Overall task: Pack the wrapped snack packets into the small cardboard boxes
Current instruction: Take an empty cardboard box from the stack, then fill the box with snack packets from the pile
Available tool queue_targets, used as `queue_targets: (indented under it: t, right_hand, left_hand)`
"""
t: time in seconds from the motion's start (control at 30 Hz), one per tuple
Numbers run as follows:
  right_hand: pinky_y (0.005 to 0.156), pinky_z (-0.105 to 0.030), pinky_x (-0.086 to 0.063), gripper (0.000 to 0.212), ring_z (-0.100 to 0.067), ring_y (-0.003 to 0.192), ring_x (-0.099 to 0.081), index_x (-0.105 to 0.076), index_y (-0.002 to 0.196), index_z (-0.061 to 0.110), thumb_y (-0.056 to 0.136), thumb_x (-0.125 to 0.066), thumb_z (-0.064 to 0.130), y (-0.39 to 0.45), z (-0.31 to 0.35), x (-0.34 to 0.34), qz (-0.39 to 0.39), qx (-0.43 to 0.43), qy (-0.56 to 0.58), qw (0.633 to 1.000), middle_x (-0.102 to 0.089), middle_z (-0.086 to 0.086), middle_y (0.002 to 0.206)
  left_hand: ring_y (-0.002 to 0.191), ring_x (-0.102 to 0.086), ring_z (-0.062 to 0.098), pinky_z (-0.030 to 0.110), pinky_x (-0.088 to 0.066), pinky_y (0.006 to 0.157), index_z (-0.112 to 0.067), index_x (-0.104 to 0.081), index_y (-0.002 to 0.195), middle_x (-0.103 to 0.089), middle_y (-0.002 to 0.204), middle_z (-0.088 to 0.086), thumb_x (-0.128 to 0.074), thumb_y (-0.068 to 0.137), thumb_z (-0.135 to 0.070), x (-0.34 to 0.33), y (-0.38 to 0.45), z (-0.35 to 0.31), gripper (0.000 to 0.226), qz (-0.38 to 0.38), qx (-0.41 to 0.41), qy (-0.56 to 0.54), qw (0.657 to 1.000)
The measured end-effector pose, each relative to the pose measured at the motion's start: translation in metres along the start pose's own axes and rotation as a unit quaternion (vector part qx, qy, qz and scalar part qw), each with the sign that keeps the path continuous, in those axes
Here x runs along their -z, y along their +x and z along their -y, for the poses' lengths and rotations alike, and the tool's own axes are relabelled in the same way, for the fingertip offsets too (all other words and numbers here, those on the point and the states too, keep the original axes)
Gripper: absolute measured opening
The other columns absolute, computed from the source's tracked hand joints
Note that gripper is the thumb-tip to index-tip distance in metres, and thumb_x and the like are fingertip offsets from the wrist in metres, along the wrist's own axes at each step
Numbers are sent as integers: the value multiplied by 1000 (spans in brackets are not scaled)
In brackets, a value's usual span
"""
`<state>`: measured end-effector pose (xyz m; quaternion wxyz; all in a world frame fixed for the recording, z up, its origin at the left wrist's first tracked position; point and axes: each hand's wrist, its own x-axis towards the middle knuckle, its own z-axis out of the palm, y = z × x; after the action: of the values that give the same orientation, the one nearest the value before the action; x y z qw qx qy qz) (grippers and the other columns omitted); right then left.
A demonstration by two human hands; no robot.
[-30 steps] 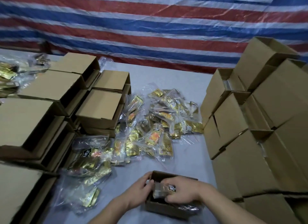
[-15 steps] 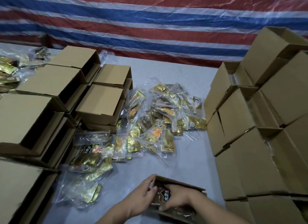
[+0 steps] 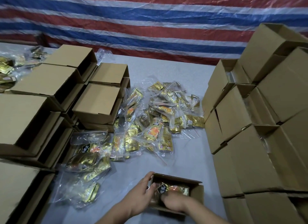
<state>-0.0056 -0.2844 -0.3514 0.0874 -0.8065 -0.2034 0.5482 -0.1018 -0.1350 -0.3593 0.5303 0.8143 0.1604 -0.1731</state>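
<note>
A small open cardboard box [image 3: 197, 193] sits on the grey table near its front edge. My left hand [image 3: 139, 196] grips the box's left wall, fingers curled over the rim. My right hand [image 3: 173, 203] reaches into the box, its fingers curled on a gold snack packet [image 3: 177, 189] with a black label that lies inside; the fingertips are blurred and partly hidden. A loose pile of wrapped gold packets [image 3: 158, 120] in clear plastic lies mid-table beyond the box.
Open empty boxes [image 3: 98, 98] are stacked along the left side. A tall stack of boxes [image 3: 246, 140] fills the right. Clear bags of packets [image 3: 88, 158] lie front left, more packets [image 3: 6, 68] far left. A striped tarp [image 3: 150, 23] hangs behind.
My right hand has pushed the packet from above the box down into it. My left hand has stayed on the box's left wall. The camera has tilted slightly.
</note>
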Motion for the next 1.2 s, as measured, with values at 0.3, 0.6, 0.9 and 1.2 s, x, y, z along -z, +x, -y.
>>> queue_targets:
  t: [0.3,0.6,0.9,1.2]
  right_hand:
    - [61,-27,-39,37,-12,71,-53,-64,80,9,97,-47,37,-26,-12,40,-111,78,24,990,-60,-1,78]
    - [66,-21,-50,22,-14,73,-65,-66,82,20,98,-52,24,-30,-25,117,-325,92,254,907,-68,0,80]
    - [76,-33,-43,15,-21,87,-58,-61,87,19,96,-49,19,-4,-48,157,-390,-14,489,780,-63,-2,89]
    - [63,-28,-42,15,-20,76,-66,-65,89,14,97,-54,17,40,-74,165,-345,-77,605,714,-70,-6,81]
  left_hand:
    - [122,-50,-5,24,-41,106,-50,-35,131,-49,140,-15,-41,102,-43,7,6,-2,31,-13,5,-25,1000]
    - [145,-27,14,26,-20,116,-22,-24,155,-28,159,-3,-38,100,-52,25,59,-57,64,-117,-58,206,970]
    - [124,-47,31,41,-35,107,-9,-46,134,-50,132,12,-45,97,-34,14,220,-175,44,-68,-169,456,871]
    - [136,-36,35,44,-30,115,-3,-31,146,-37,147,21,-57,94,-21,-25,348,-178,61,16,-106,615,782]
